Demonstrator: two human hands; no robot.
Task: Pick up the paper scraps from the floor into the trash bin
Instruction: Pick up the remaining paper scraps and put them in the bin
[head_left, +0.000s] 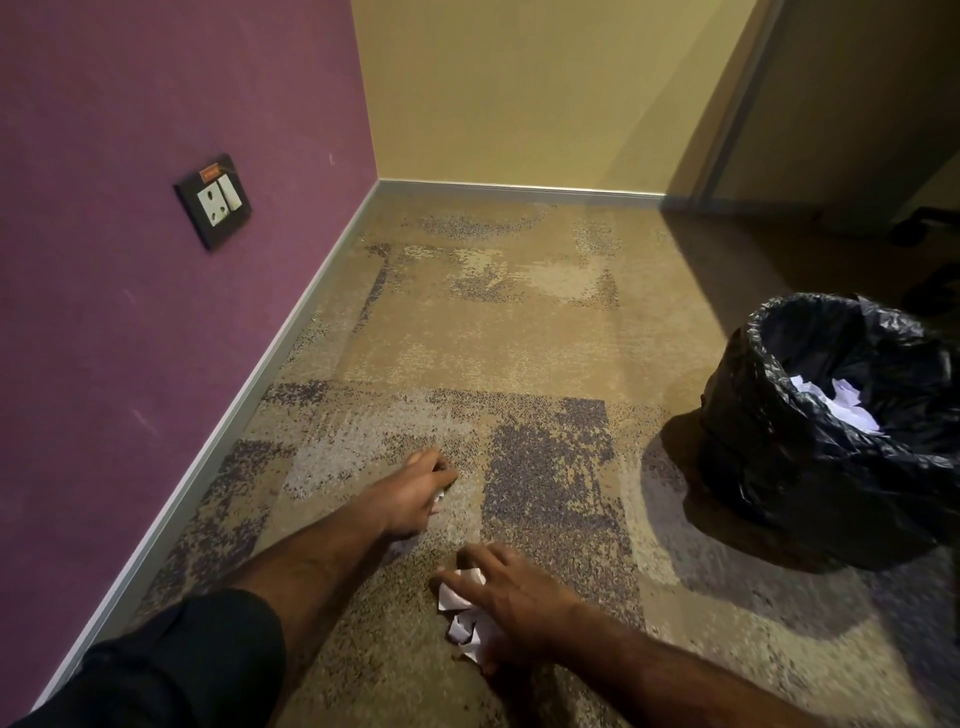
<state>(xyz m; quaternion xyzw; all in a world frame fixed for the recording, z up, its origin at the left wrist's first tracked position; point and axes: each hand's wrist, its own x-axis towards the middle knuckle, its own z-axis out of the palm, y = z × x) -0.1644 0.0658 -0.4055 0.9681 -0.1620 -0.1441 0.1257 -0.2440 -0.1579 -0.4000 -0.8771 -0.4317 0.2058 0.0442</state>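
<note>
My left hand (413, 493) reaches forward low over the carpet, its fingers curled around a small white paper scrap (439, 494) that barely shows. Nearer to me, my right hand (511, 597) lies over a bunch of crumpled white paper scraps (462, 616) on the floor, fingers bent around them. The trash bin (779, 467), lined with a black plastic bag, stands on the carpet to the right. White paper (847, 402) lies inside it.
A purple wall with a socket plate (214, 200) runs along the left. A yellow wall closes the far end. A dark door or cabinet (841, 104) stands at the far right. Patterned brown carpet (519, 338) stretches ahead.
</note>
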